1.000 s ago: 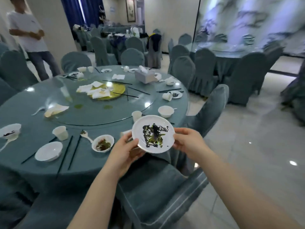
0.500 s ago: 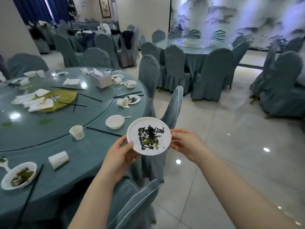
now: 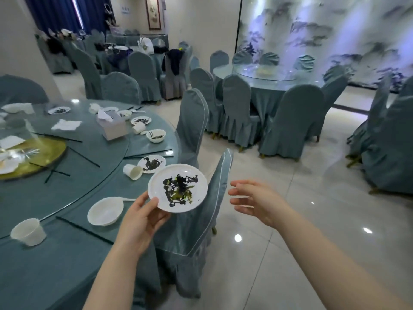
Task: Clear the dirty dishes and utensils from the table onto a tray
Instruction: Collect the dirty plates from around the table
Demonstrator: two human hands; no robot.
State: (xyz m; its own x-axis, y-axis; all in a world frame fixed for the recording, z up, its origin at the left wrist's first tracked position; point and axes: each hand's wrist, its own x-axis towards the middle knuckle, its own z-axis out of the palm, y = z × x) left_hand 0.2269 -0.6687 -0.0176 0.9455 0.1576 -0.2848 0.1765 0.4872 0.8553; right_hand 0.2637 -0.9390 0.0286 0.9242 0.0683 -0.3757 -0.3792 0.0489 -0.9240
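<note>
A small round white plate (image 3: 177, 188), smeared with dark and yellow-green food remains, was held at its lower-left rim by the left hand (image 3: 139, 217), thumb pressed on top and fingers tucked beneath. That grip was grasping the plate, which was carried level in the air just off the edge of the round worktop with the blue-grey cloth (image 3: 55, 253), above a blue-grey covered chair (image 3: 201, 220). The right hand (image 3: 257, 201) was seen released, fingers spread and relaxed, near the plate's right side but apart from it, nothing held.

The step in hand was judged to be the carrying of one dirty plate away from the worktop. No tray was seen anywhere in view, so the next move would call for one to be found and the plate kept flat so the scraps were not tipped off.

Plenty was left to clear. Near the edge, a white bowl with a white spoon at its rim (image 3: 105, 211) was counted, and two white disposable cups: one upright (image 3: 28, 232), one on its side (image 3: 133, 171). Beside the tipped cup lay a second soiled white plate (image 3: 152, 164); further back a dirty white bowl (image 3: 156, 135) and a third soiled plate (image 3: 141, 120) were picked out, with more small dishes beyond, too far off to be counted surely. Black chopsticks (image 3: 85, 156) were scattered about, their number not clear. One grey tissue box (image 3: 112, 128) and one yellow-green platter (image 3: 42, 157) stood on the glass turntable.
</note>
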